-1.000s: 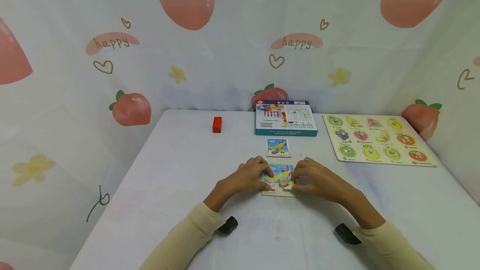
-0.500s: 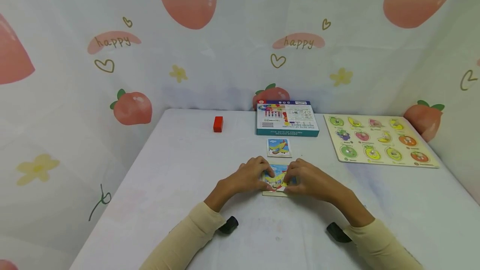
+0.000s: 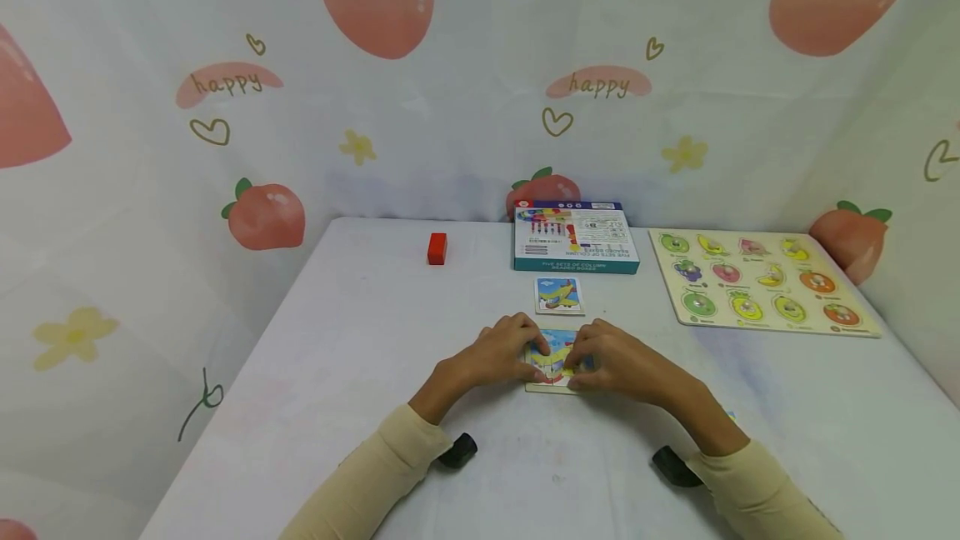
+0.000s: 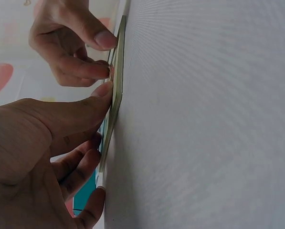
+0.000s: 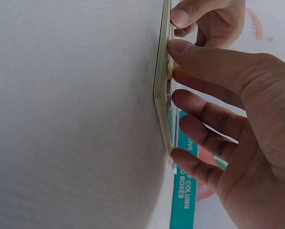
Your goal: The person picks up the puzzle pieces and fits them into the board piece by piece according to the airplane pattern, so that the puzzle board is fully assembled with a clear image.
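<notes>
A small jigsaw puzzle board (image 3: 546,388) with a yellow airplane picture lies on the white table before me. My left hand (image 3: 504,350) holds its left side, thumb near the front and fingers bent along the far part. From the right, my right hand (image 3: 622,361) pinches a puzzle piece (image 3: 559,375) between thumb and index finger at the lower middle of the picture. Both thumbs are close together, pressing on top of the board in the left wrist view. The right part of the picture is mostly hidden under my right hand. Behind the board lies an airplane picture card (image 3: 558,296).
Farther back lies a white and teal box (image 3: 576,238). A fruit peg board (image 3: 761,282) is at the right, a red block (image 3: 437,248) at the back left. A small coloured scrap (image 3: 731,415) peeks out beside my right forearm. A printed cloth (image 3: 450,107) hangs behind the table.
My right hand has moved left with the puzzle piece, which now lies against the piece by my left thumb. My left hand has stayed in place.
</notes>
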`<control>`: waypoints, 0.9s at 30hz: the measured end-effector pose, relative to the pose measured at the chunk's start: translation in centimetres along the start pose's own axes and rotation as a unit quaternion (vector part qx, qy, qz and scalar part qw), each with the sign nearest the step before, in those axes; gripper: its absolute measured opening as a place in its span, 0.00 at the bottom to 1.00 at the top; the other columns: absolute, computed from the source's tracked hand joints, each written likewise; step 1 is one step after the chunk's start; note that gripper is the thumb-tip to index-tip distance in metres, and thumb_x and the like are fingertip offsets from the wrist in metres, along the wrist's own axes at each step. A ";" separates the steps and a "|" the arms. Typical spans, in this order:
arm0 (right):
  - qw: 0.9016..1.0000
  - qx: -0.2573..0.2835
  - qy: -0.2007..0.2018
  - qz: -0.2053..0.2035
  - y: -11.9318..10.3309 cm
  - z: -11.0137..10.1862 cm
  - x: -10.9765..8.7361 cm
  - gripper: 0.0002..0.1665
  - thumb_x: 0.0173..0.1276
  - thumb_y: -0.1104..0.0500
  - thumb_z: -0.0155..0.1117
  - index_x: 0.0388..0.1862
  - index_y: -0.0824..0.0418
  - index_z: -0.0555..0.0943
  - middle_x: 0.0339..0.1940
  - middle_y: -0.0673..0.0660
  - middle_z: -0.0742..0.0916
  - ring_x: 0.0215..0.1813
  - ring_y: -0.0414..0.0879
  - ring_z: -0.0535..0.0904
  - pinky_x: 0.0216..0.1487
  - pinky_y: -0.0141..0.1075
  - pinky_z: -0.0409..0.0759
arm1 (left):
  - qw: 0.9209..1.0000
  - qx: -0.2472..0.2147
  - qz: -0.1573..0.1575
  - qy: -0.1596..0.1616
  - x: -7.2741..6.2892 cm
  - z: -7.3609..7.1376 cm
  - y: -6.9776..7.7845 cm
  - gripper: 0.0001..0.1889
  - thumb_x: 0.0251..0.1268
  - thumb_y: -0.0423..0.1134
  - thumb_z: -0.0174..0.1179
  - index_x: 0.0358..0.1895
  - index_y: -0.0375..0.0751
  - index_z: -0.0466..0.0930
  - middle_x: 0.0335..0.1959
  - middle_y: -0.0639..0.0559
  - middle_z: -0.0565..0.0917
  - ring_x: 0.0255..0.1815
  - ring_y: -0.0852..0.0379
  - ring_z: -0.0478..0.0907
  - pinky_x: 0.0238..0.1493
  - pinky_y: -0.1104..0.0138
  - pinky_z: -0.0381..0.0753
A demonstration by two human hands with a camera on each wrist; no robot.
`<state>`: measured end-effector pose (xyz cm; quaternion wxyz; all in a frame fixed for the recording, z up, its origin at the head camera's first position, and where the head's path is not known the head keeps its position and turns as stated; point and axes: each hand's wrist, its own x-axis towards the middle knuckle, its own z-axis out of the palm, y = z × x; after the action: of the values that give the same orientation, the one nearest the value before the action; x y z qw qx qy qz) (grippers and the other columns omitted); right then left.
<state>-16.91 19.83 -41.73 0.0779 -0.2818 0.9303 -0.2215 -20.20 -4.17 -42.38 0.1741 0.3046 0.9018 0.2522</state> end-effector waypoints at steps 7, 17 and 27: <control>1.000 -0.007 0.003 -0.008 0.0 0.1 0.0 0.11 0.65 0.47 0.80 0.43 0.48 0.94 0.41 0.41 0.87 0.50 0.42 0.77 0.56 0.45 0.80 | 1.000 -0.001 0.001 0.000 0.0 0.0 0.0 0.17 0.67 0.47 0.75 0.55 0.51 0.87 0.65 0.52 0.76 0.69 0.52 0.69 0.67 0.52 0.69; 1.000 -0.010 0.015 -0.010 -0.1 0.4 0.0 0.10 0.65 0.49 0.80 0.43 0.49 0.93 0.42 0.42 0.88 0.50 0.42 0.78 0.56 0.45 0.82 | 1.000 0.000 -0.003 -0.002 -0.2 -0.2 0.3 0.16 0.67 0.48 0.75 0.55 0.50 0.87 0.64 0.52 0.76 0.68 0.52 0.69 0.66 0.53 0.70; 1.000 0.011 0.008 0.008 -0.4 0.3 0.2 0.11 0.65 0.51 0.80 0.44 0.53 0.93 0.40 0.43 0.87 0.48 0.42 0.78 0.54 0.45 0.80 | 0.999 0.028 -0.020 0.021 0.0 0.2 1.3 0.15 0.68 0.53 0.73 0.49 0.51 0.87 0.59 0.54 0.77 0.63 0.54 0.71 0.59 0.57 0.71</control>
<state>-16.81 19.32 -41.78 0.0757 -0.2717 0.9305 -0.2336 -19.50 -3.28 -41.82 0.1520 0.2857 0.9178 0.2299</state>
